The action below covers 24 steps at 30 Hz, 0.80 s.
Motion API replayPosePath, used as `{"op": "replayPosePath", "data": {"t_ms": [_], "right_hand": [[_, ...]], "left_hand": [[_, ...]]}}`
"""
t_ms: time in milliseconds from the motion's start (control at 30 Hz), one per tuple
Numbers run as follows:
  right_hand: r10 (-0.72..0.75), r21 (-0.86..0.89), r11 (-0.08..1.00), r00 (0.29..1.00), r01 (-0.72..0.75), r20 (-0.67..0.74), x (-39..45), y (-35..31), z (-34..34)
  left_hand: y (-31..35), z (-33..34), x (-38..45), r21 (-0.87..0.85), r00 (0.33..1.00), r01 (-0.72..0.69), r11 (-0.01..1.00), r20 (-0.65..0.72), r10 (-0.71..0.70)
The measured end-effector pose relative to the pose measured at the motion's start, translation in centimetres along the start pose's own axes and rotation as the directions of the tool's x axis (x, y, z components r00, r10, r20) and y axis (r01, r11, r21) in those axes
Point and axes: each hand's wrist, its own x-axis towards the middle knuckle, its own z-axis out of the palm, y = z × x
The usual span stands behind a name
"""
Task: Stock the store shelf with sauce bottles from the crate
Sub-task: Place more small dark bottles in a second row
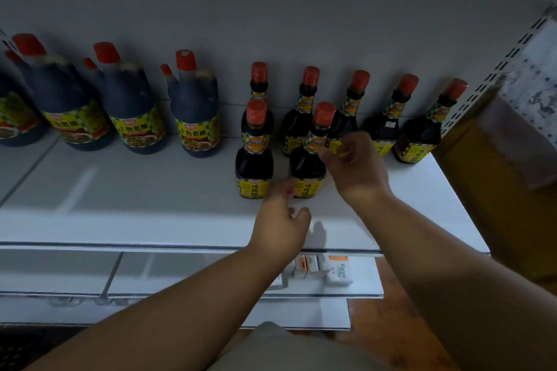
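The white shelf [120,208] carried two groups of dark sauce bottles with red caps. At the left stood a row of large jugs [196,117] with yellow labels. At the right, five small bottles [304,117] stood in a back row against the rear panel, and two more stood in front of them: the front left bottle [254,159] and the front right bottle [310,159], set just apart. The left hand [278,226] hovered at the shelf edge, fingers loosely curled and holding nothing, its fingertips at the base of the front right bottle. The right hand [355,166] was beside that bottle's shoulder, fingers apart and relaxed; contact could not be determined. White packets [337,272] lay on the lower shelf [180,277].
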Motion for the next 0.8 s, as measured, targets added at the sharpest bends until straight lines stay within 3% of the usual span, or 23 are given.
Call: {"op": "replayPosePath", "data": {"t_ms": [200,800], "right_hand": [[-0.154,0.002,0.988,0.974,0.156,0.166,1.8,-0.5,0.3],[-0.197,0.028,0.980,0.962,0.195,0.191,1.5,-0.7,0.4]], "left_hand": [[0.5,1.6,0.6,0.027,0.996,0.034,0.999,-0.078,-0.032],[1.1,1.0,-0.1,0.005,0.997,0.019,1.000,-0.076,-0.018]]}}
